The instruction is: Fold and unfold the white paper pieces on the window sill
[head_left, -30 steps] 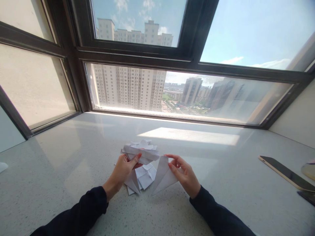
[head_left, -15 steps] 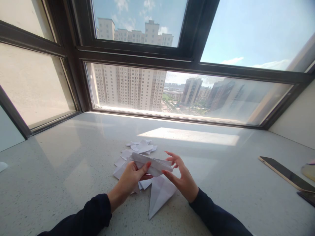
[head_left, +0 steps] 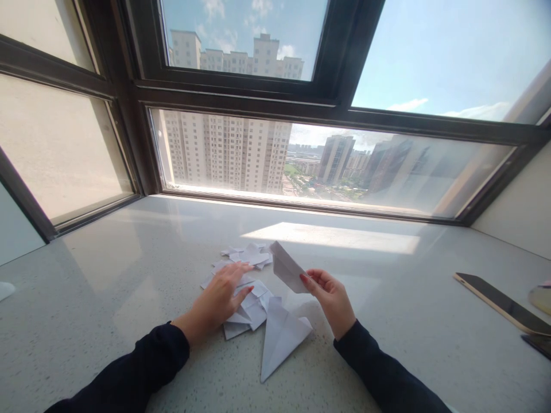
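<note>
My right hand (head_left: 329, 301) pinches one end of a folded piece of white paper (head_left: 287, 268), held tilted above the counter. Over a loose heap of folded white papers (head_left: 257, 307) lies my left hand (head_left: 221, 292), fingers apart, with nothing seen in its grasp; whether its fingertips touch the heap I cannot tell. A larger pointed folded paper (head_left: 282, 338) rests just in front of the heap, between my two forearms. Part of the heap is hidden under my left hand.
The speckled white counter (head_left: 138, 275) runs up to a dark-framed window (head_left: 318, 206). At the right lies a phone (head_left: 499, 301) with a dark object (head_left: 536, 344) beside it and a partly seen round item (head_left: 541, 299). A white thing (head_left: 5, 290) shows at the left edge.
My left hand has let go of the folded paper and moved left onto the heap. My right hand now holds that paper alone, turned with its far end raised.
</note>
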Demonstrator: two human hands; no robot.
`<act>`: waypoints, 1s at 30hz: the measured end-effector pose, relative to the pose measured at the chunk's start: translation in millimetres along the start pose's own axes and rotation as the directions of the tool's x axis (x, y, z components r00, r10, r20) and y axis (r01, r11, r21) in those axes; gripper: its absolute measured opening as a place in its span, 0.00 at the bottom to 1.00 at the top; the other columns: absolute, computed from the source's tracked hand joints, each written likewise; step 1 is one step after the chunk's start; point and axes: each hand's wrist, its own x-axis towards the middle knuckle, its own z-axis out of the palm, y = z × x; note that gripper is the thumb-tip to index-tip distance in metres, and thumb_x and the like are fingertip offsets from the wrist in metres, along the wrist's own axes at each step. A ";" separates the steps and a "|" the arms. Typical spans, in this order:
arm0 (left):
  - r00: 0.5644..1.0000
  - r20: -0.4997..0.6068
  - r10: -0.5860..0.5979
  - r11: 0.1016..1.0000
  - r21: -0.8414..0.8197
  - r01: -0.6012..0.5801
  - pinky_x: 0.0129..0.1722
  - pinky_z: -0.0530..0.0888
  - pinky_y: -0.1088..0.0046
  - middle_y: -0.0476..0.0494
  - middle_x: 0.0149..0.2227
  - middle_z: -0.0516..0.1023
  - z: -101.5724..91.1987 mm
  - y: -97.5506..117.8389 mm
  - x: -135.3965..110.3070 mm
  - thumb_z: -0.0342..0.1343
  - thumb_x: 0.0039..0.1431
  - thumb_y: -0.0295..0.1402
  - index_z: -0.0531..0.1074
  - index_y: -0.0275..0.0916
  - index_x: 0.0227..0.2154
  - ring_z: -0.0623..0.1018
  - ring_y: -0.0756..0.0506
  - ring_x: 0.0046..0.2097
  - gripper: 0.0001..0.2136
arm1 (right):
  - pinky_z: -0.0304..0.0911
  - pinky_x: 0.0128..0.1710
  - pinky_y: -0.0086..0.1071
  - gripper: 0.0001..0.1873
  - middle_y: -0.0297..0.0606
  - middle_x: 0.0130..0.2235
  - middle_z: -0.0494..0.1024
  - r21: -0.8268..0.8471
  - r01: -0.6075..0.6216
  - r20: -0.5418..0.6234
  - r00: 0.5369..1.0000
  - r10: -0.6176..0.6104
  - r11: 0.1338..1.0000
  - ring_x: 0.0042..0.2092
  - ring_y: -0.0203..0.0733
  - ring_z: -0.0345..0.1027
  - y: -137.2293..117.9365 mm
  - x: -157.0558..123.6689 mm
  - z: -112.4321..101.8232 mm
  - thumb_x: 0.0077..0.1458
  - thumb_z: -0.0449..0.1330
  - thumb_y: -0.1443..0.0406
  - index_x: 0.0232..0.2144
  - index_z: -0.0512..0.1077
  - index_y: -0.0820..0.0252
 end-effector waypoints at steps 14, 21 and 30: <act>0.921 -0.163 -0.354 0.933 -0.121 0.338 0.48 0.62 0.66 0.36 0.49 0.68 -20.3 -27.3 10.8 0.50 0.47 0.40 0.63 0.34 0.47 0.67 0.40 0.50 0.24 | 0.57 0.26 0.28 0.16 0.31 0.22 0.72 0.110 -0.106 -0.027 0.994 0.110 0.988 0.26 0.35 0.64 9.1 4.0 -2.5 0.37 0.63 0.56 0.26 0.68 0.61; 0.845 -0.065 -0.531 0.484 -0.841 0.240 0.42 0.67 0.71 0.43 0.43 0.73 -33.3 -16.2 13.3 0.50 0.48 0.39 0.68 0.35 0.41 0.71 0.43 0.45 0.18 | 0.59 0.26 0.30 0.18 0.33 0.23 0.73 0.058 -0.076 -0.019 0.997 0.078 0.995 0.26 0.38 0.65 7.5 2.9 -2.1 0.36 0.62 0.54 0.26 0.68 0.61; 0.794 0.118 -0.596 0.129 -0.962 0.240 0.34 0.71 0.77 0.41 0.44 0.73 -34.4 -3.5 14.1 0.46 0.48 0.28 0.68 0.33 0.42 0.73 0.45 0.43 0.17 | 0.58 0.26 0.29 0.18 0.33 0.22 0.72 0.070 -0.079 -0.040 0.996 0.082 0.994 0.26 0.37 0.64 5.9 3.3 -1.5 0.35 0.63 0.54 0.25 0.68 0.61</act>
